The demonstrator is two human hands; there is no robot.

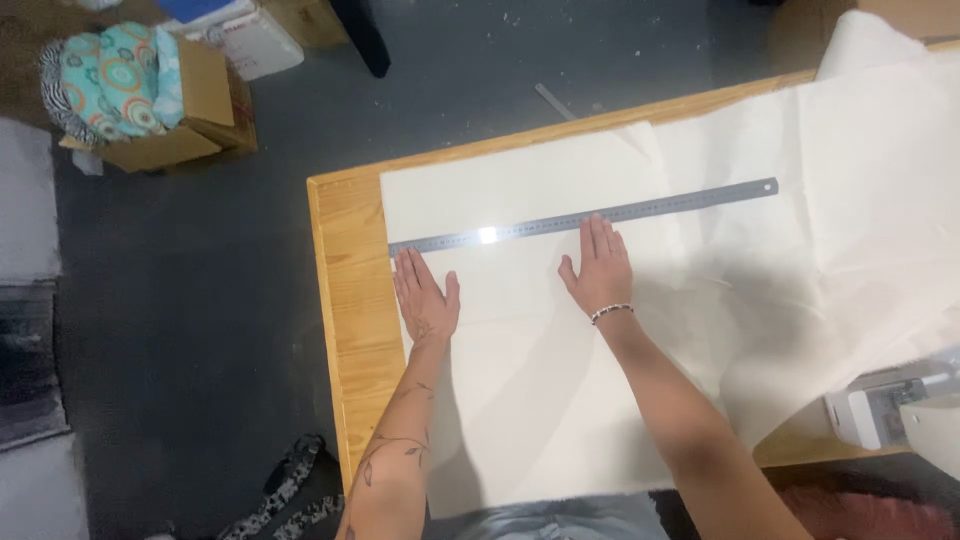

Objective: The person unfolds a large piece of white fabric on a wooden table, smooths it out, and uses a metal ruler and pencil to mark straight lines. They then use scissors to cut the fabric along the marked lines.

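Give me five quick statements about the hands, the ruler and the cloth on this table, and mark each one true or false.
1. Both hands lie flat, palms down, on the cream fabric. True.
2. The metal ruler lies on the bare wood of the table. False: it lies across the fabric.
3. The right hand wears a beaded bracelet. True.
4. The left hand is lifting the ruler. False: it rests flat just below the ruler's left end.
5. A cardboard box holding patterned cloth sits on the floor. True.
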